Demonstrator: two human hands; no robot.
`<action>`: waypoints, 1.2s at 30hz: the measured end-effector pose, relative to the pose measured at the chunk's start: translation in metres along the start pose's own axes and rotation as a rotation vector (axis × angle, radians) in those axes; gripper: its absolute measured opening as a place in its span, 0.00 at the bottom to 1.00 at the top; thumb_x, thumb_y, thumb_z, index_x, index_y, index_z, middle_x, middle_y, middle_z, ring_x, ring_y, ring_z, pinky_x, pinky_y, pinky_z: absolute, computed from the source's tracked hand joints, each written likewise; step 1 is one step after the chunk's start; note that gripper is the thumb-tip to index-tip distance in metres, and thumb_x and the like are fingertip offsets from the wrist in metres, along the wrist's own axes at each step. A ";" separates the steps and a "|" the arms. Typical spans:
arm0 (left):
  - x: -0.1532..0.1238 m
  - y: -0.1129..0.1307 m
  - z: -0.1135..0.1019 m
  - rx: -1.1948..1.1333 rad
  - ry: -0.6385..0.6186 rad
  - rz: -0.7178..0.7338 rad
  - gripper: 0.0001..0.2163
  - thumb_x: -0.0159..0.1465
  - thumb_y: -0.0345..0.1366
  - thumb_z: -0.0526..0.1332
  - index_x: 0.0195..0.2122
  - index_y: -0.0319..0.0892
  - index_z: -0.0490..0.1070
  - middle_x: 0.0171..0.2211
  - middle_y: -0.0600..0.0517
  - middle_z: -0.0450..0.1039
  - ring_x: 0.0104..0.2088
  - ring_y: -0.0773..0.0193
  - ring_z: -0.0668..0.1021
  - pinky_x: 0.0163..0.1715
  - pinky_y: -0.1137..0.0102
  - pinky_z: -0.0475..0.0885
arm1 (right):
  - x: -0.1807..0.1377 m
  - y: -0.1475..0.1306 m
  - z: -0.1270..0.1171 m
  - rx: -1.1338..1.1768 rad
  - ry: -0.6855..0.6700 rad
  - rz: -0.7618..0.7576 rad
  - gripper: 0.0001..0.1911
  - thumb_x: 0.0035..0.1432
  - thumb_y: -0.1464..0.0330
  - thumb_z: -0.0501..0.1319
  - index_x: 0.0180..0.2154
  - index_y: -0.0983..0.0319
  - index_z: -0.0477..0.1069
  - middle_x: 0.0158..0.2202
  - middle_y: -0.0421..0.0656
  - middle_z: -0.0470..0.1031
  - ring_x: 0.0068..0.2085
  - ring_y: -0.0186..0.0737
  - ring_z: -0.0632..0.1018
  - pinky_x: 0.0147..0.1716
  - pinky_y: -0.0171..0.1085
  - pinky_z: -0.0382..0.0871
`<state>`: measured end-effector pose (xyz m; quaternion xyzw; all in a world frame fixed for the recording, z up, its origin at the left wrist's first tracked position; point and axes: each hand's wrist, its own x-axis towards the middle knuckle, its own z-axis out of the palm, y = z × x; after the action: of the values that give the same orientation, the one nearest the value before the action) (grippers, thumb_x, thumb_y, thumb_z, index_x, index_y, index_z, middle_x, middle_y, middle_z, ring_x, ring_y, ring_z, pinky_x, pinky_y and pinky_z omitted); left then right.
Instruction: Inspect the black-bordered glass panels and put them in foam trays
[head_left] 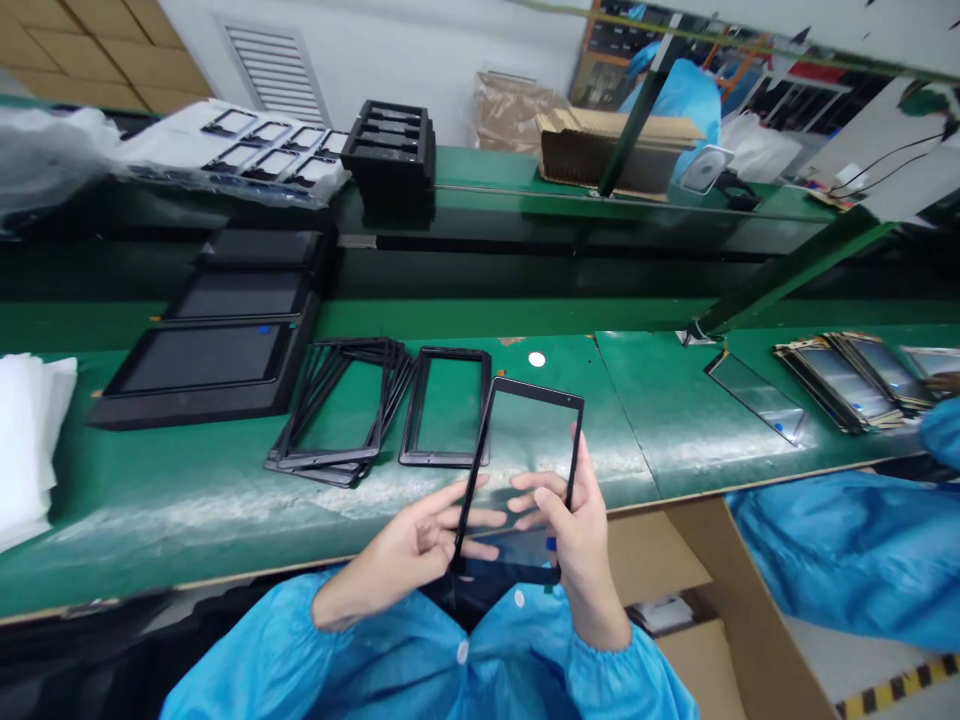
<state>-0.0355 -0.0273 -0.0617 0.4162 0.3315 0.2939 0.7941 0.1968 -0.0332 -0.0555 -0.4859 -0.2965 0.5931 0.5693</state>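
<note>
A black-bordered glass screen panel [525, 430] is held upright over the near edge of the green bench. My left hand [409, 555] grips its lower left edge, fingers reaching behind the glass. My right hand [574, 530] holds the lower right edge, thumb on the front. A fanned stack of black frames [337, 410] and a single black frame [446, 405] lie on the bench just beyond the panel.
Black trays with dark screens [210, 360] sit at the left, white sheets [26, 440] at the far left. A glass strip [757, 395] and stacked panels [847, 380] lie right, by a co-worker's blue sleeve [847, 550]. Cardboard box [705, 620] below the bench.
</note>
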 end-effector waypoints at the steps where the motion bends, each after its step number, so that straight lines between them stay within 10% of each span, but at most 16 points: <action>1: 0.000 0.000 0.000 -0.023 -0.006 0.006 0.40 0.67 0.51 0.72 0.76 0.49 0.59 0.62 0.30 0.77 0.51 0.44 0.87 0.50 0.62 0.77 | 0.001 0.001 0.001 0.018 0.012 0.007 0.62 0.61 0.64 0.73 0.79 0.56 0.31 0.39 0.45 0.89 0.32 0.43 0.88 0.26 0.34 0.83; 11: -0.001 -0.004 -0.004 -0.005 0.008 0.066 0.39 0.66 0.40 0.75 0.75 0.51 0.58 0.56 0.35 0.82 0.45 0.49 0.89 0.43 0.68 0.80 | 0.005 0.014 0.004 0.162 0.016 0.101 0.66 0.55 0.63 0.78 0.79 0.59 0.36 0.37 0.44 0.88 0.29 0.40 0.87 0.23 0.30 0.81; 17: 0.012 0.016 -0.003 -0.043 0.087 0.183 0.37 0.67 0.39 0.73 0.75 0.53 0.60 0.69 0.33 0.70 0.57 0.44 0.84 0.47 0.64 0.82 | -0.011 0.020 0.007 0.101 -0.077 0.102 0.63 0.59 0.63 0.76 0.79 0.57 0.35 0.37 0.45 0.87 0.29 0.43 0.87 0.23 0.33 0.81; 27: 0.025 0.029 -0.002 -0.014 0.281 0.136 0.24 0.71 0.44 0.68 0.65 0.43 0.68 0.57 0.33 0.82 0.33 0.54 0.89 0.28 0.69 0.82 | -0.027 0.021 0.015 0.059 -0.051 0.109 0.62 0.58 0.61 0.76 0.78 0.59 0.37 0.35 0.45 0.87 0.28 0.42 0.86 0.23 0.32 0.79; 36: 0.002 -0.002 0.001 -0.179 0.378 0.140 0.24 0.64 0.53 0.73 0.53 0.40 0.85 0.46 0.38 0.88 0.42 0.46 0.89 0.40 0.63 0.85 | -0.010 0.032 0.018 0.216 0.220 0.009 0.54 0.58 0.60 0.77 0.76 0.50 0.50 0.50 0.44 0.86 0.44 0.44 0.88 0.34 0.35 0.83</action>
<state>-0.0335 -0.0272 -0.0633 0.3032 0.4176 0.4493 0.7292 0.1667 -0.0451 -0.0760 -0.4852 -0.1645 0.5674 0.6447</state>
